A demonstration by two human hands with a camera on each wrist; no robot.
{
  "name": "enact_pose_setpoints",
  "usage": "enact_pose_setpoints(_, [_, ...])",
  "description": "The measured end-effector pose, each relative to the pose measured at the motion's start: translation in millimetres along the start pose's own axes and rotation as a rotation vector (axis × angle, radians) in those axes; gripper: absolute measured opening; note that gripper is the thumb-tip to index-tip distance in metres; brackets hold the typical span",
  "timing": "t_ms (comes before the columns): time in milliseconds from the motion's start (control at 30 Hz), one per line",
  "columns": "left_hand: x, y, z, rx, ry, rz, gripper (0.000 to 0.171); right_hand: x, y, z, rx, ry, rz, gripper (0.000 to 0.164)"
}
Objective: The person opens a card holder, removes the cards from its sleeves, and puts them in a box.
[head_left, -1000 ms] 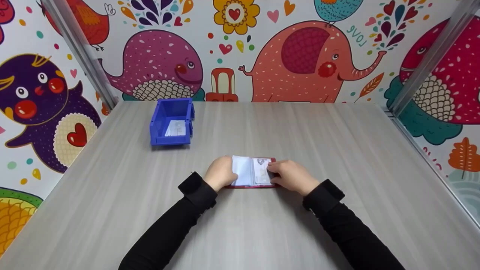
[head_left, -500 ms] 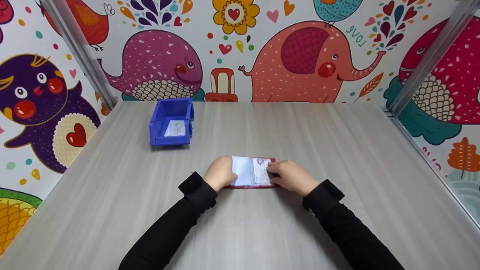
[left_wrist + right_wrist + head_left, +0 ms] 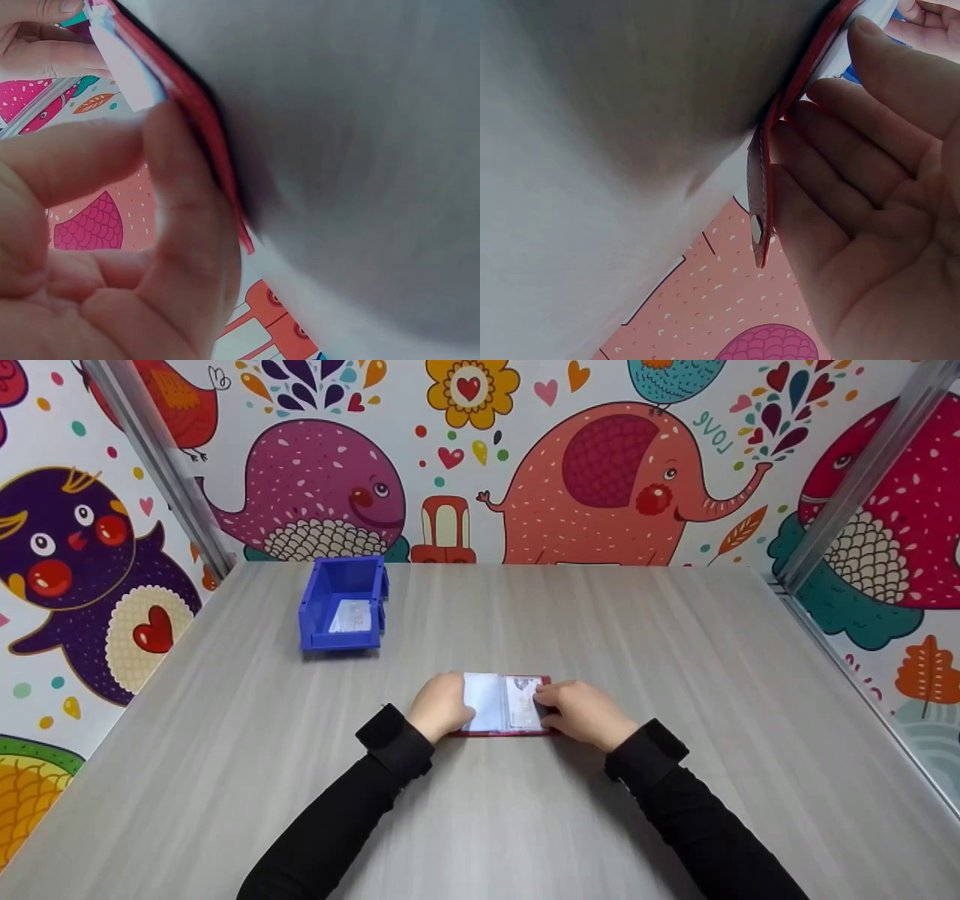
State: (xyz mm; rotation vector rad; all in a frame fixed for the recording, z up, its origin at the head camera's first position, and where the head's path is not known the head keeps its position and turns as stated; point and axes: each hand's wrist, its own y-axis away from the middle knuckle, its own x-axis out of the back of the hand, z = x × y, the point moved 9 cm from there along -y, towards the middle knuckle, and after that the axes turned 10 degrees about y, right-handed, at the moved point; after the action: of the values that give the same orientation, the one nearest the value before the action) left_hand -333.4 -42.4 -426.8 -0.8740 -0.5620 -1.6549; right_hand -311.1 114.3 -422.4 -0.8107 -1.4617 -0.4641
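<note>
A red card holder [image 3: 484,703] lies opened out at the middle of the table, with pale plastic sleeves inside. A printed card [image 3: 523,705] shows on its right-hand page. My left hand [image 3: 441,706] grips the left edge, thumb over the page; in the left wrist view, thumb and finger pinch by the red cover [image 3: 199,105]. Along the right edge, my right hand [image 3: 585,712] holds the holder, its thumb on the inner page and fingers against the cover. From that side a strap [image 3: 759,180] with a metal snap [image 3: 757,228] sticks out, seen in the right wrist view.
A blue plastic bin [image 3: 341,641] stands at the back left of the wood-grain table [image 3: 480,825], with pale cards [image 3: 352,616] inside. Walls with cartoon animals [image 3: 600,487] enclose the back and sides, joined by metal corner posts [image 3: 161,472].
</note>
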Motion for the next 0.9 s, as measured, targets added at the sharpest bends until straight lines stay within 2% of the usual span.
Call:
enact_pose_setpoints(233, [0.6, 1.1, 1.0, 0.008, 0.005, -0.007, 0.022, 0, 0, 0, 0.002, 0.006, 0.0, 0.011])
enact_pose_setpoints(400, [2.7, -0.8, -1.3, 0.049, 0.018, -0.014, 0.02, -1, 0, -1, -0.007, 0.012, -0.013, 0.01])
enact_pose_setpoints(533, [8.8, -2.2, 0.1, 0.065, 0.02, 0.023, 0.019, -1, 0, -1, -0.008, 0.018, -0.02, 0.009])
enact_pose_setpoints(700, [15.2, -2.0, 14.3, 0.0, 0.065, 0.083, 0.019, -2, 0, -1, -0.013, 0.02, -0.031, 0.009])
enact_pose_setpoints(900, [7.7, -1.3, 36.6, -0.083, 0.144, 0.055, 0.023, -1, 0, 0, -0.005, 0.021, -0.017, 0.01])
